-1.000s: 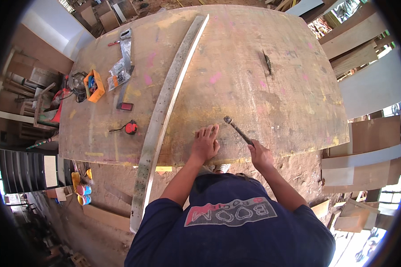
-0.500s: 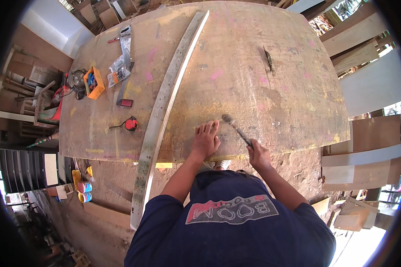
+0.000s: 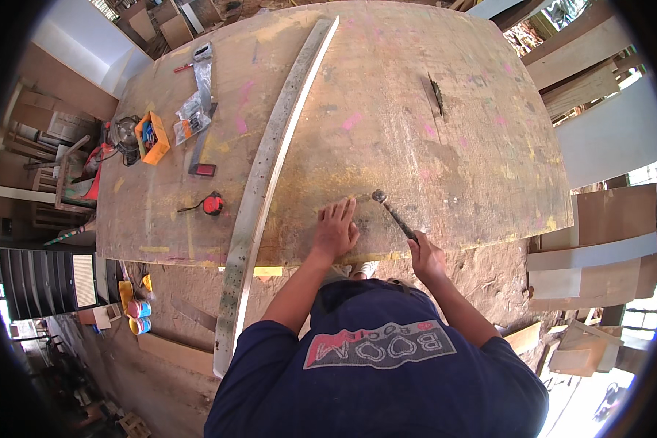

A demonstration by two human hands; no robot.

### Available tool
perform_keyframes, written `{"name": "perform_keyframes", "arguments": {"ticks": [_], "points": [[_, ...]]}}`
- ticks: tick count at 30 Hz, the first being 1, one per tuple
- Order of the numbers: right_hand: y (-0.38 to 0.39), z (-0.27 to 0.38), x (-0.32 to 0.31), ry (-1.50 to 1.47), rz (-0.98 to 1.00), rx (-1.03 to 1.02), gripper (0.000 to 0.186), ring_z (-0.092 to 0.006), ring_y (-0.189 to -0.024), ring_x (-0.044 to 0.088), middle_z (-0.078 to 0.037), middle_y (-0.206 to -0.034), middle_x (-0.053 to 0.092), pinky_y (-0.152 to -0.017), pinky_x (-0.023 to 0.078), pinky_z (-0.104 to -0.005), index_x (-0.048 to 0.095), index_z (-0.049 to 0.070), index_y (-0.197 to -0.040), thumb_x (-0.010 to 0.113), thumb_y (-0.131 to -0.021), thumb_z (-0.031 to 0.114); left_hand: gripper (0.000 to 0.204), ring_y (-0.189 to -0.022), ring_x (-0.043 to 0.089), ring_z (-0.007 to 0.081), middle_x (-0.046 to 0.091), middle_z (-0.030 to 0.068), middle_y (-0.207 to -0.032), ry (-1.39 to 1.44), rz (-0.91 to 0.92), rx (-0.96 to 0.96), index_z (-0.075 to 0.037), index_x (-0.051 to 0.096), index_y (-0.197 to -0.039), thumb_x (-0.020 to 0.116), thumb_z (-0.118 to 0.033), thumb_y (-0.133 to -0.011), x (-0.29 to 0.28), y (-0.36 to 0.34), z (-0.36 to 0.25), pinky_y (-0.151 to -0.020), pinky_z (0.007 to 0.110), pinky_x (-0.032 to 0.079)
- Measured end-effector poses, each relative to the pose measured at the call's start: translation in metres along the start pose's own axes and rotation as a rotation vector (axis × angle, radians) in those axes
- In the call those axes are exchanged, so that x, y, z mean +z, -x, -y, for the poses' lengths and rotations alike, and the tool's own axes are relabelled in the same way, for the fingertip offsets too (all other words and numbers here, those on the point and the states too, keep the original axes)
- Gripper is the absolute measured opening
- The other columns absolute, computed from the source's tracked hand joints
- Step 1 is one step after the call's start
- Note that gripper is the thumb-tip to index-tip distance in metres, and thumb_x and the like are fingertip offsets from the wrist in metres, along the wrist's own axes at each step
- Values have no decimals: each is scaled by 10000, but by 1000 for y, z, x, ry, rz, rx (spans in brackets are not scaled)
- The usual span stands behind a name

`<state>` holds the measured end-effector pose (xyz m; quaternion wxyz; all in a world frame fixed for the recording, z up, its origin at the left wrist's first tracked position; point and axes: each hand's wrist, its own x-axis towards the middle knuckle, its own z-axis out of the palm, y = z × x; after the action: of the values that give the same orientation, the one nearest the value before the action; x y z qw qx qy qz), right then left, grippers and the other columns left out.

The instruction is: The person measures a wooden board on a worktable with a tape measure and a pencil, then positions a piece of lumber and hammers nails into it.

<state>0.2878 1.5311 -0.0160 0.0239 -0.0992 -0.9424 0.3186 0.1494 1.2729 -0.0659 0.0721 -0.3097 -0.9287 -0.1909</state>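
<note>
My right hand (image 3: 426, 257) is closed round the handle of a hammer (image 3: 398, 219). The hammer's head is just above or on the wooden worktable (image 3: 489, 175), a short way right of my left fingertips; I cannot tell whether it touches. My left hand (image 3: 336, 228) lies flat near the table's front edge, fingers stretched forward and close together. A small thin piece seems to lie by its fingertips, too small to name. Left of that hand a long, pale board (image 3: 266, 168) runs across the table and sticks out past the front edge.
A circular saw blade (image 3: 436, 96) stands up through the tabletop. On the left are a red tape measure (image 3: 212, 204), a square (image 3: 202, 157), a handsaw (image 3: 203, 69) and an orange box of small items (image 3: 152, 139). Wooden panels (image 3: 598, 274) are stacked at right.
The hammer's head has shifted slightly right and is sharper than before. My right hand has moved a little lower. My left hand stays flat on the table.
</note>
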Motion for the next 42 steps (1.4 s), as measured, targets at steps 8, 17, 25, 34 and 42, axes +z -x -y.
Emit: {"name": "perform_keyframes", "arguments": {"ticks": [8,17,25,34,42], "points": [[-14,26,2,-50,2,-71,310,-459,-834,709,-220,-947,725,-697,554,-527,614,95,-1267,533,-1090,337,697,-1258,511,348,535,134,-1438,31,-4,-8,-61,512,-1508,611,-282,-854,-5,-2,0,-1066,532,395],[-22,15,2,29,14,-103,314,-435,-776,717,-202,-932,741,-654,558,-529,605,78,-1259,559,-1080,331,677,-1253,517,351,553,129,-1420,14,-1,-6,-78,540,-1493,621,-285,-853,-1,-5,1,-1061,528,404],[-28,27,-5,241,223,4,285,-409,-780,720,-201,-900,730,-638,551,-509,609,90,-1234,569,-1074,322,666,-1256,526,338,561,134,-1412,20,19,-14,-56,539,-1488,612,-282,-866,-6,-3,-1,-1084,515,396],[-19,32,-6,-16,-102,-128,298,-432,-716,712,-217,-869,724,-605,547,-527,608,95,-1235,568,-1073,341,669,-1255,525,335,561,139,-1402,37,0,-13,-56,541,-1486,617,-278,-860,-7,-5,1,-1079,509,397],[-21,54,-20,-50,-34,-81,293,-455,-755,701,-203,-834,710,-664,545,-577,605,97,-1119,556,-1071,382,676,-1244,525,341,551,124,-1409,49,-6,-26,-96,544,-1489,638,-284,-847,-4,4,2,-1037,538,409]]}}
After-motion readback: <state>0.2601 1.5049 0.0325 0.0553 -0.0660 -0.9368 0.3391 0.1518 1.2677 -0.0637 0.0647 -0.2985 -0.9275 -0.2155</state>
